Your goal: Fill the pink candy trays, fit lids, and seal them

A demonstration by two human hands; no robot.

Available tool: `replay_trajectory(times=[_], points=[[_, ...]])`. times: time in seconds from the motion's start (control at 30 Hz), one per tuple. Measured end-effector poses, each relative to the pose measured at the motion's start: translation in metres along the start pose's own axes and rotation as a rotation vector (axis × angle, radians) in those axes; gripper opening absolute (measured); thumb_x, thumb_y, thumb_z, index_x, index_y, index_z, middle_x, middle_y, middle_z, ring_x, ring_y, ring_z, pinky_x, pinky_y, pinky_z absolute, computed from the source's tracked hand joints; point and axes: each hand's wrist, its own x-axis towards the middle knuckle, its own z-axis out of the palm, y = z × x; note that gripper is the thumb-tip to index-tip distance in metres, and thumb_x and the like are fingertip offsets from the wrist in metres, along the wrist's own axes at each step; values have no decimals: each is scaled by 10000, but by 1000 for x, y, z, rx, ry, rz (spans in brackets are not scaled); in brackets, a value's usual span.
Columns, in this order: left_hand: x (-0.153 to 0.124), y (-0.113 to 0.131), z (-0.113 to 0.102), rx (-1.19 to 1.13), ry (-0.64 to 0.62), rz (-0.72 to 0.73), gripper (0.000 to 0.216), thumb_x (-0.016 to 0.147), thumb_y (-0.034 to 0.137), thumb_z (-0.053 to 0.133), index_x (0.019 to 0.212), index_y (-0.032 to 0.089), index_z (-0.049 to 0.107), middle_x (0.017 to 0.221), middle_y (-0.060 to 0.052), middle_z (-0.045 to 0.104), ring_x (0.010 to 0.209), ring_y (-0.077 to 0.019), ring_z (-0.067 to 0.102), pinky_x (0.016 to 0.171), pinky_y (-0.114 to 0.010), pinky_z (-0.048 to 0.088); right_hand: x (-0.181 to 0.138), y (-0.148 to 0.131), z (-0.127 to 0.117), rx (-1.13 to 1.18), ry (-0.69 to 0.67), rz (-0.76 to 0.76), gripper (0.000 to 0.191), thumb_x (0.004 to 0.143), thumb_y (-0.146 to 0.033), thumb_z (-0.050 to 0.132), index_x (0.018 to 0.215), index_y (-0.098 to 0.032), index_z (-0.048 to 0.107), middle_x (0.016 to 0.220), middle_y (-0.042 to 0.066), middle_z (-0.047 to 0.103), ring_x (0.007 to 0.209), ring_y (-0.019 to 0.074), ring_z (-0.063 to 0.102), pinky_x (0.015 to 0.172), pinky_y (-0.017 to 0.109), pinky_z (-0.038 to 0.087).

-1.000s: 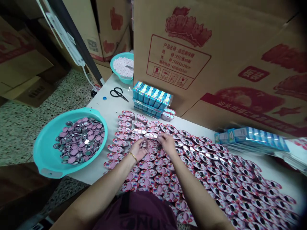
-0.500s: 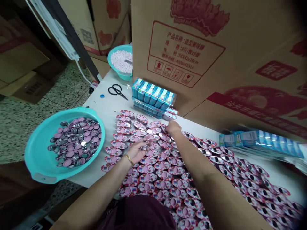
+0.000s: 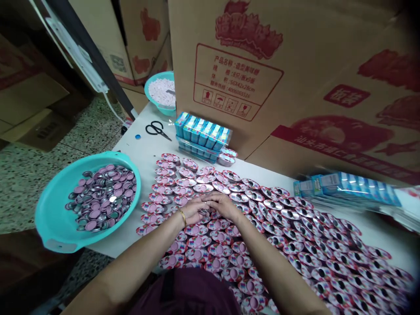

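Note:
My left hand (image 3: 193, 212), with a gold bracelet at the wrist, is cupped around a few small round metal discs (image 3: 203, 211). My right hand (image 3: 224, 204) meets it, its fingers pinched together over those discs. Whether a disc sits between the right fingertips is hidden. Under both hands stand many oval, red-and-white printed pieces in rows. Toward the left, the oval pieces (image 3: 198, 242) carry a pink disc in the middle. Farther right, the oval pieces (image 3: 309, 258) show a dark round hole instead.
A turquoise basin (image 3: 44, 214) of pink and silver discs stands at the left table edge. Behind are black scissors (image 3: 158, 130), a blue cap (image 3: 138, 137), packs of blue boxes (image 3: 201, 133) and a second basin (image 3: 169, 110) of pale bits. A large carton (image 3: 229, 100) walls off the back.
My right hand has come back from the far rows to my left hand, toward me and leftward. A pink disc now shows on an oval piece where it was. The view has shifted slightly.

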Motion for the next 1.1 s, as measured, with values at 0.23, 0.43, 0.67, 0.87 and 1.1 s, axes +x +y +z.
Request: replay_trajectory(times=[0.23,0.43,0.67,0.87,1.1], points=[[5,5,-1,60,86,-20,288,593,78,614,868,159,588,724,-27,582,611,-97,520,535,-208,381,-11,5,-8,49,82,76,222,656,-215,619,878,-197,617,918,25,574,860,141,520,782,280,394],[6,8,-2,262,-16,-137,217,592,99,599,801,143,561,690,-37,584,620,-125,555,507,-202,377,-10,7,-6,175,40,221,203,639,-292,623,794,-171,570,691,-25,538,601,96,495,558,215,399],[23,0,7,534,36,-23,251,578,65,513,814,145,548,593,-13,578,507,-114,541,417,-176,330,-1,15,-6,-71,294,298,167,625,-305,614,649,-173,515,513,-75,426,481,67,391,463,170,313],[36,5,15,472,19,-26,389,575,42,498,945,143,558,603,-12,581,453,-85,498,399,-170,306,4,22,-18,27,276,240,177,733,-310,477,798,-195,595,658,-30,565,570,102,515,552,212,400],[20,19,12,164,200,-24,418,611,86,587,1020,152,528,804,-67,598,594,-90,535,481,-175,365,30,37,-99,-660,395,436,173,759,-198,452,781,-175,622,861,45,607,825,144,547,761,236,379]])
